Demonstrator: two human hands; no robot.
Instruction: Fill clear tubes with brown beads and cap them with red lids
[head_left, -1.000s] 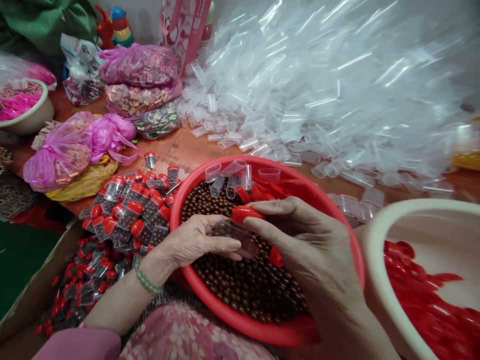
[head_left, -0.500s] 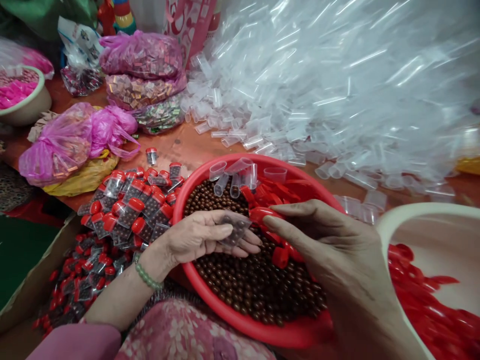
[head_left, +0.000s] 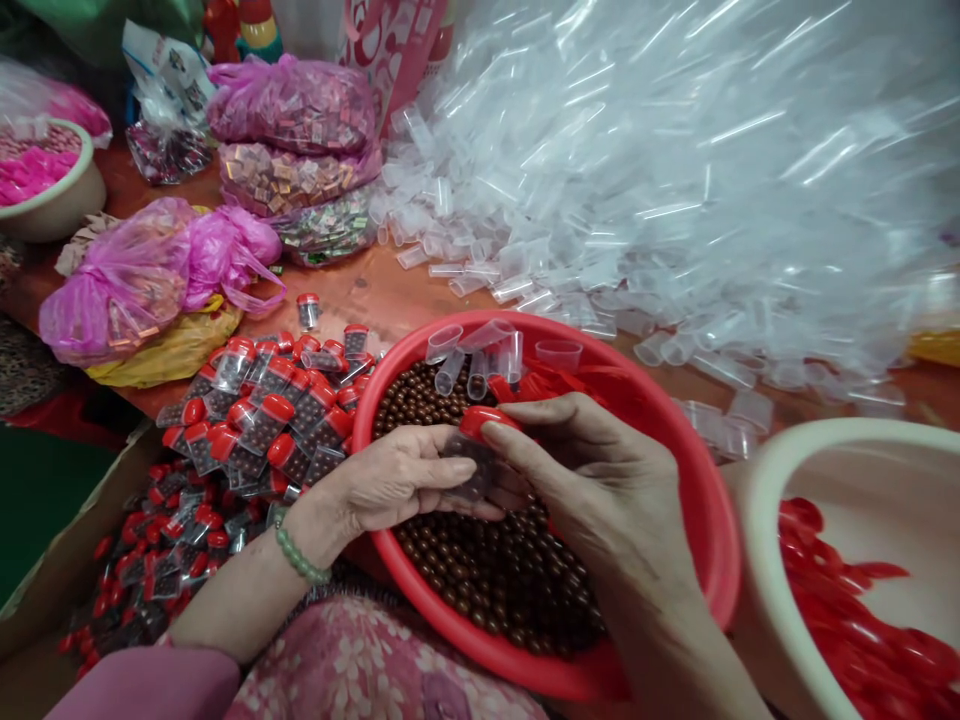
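We sit at a reddish-orange worktop (head_left: 352,290), a green surface (head_left: 37,510) showing at lower left. Over the red basin (head_left: 551,680), our left hand (head_left: 420,475) grips one clear container (head_left: 469,470) of dark balls; our right hand (head_left: 592,470) pinches one red cap (head_left: 487,422) at its mouth. The container tilts, its long axis running away from us and slightly right, capped end farthest. We count one capped container (head_left: 308,312) standing apart and about six clear tubes (head_left: 450,372) in the basin; the heaped ones (head_left: 262,425) defy counting.
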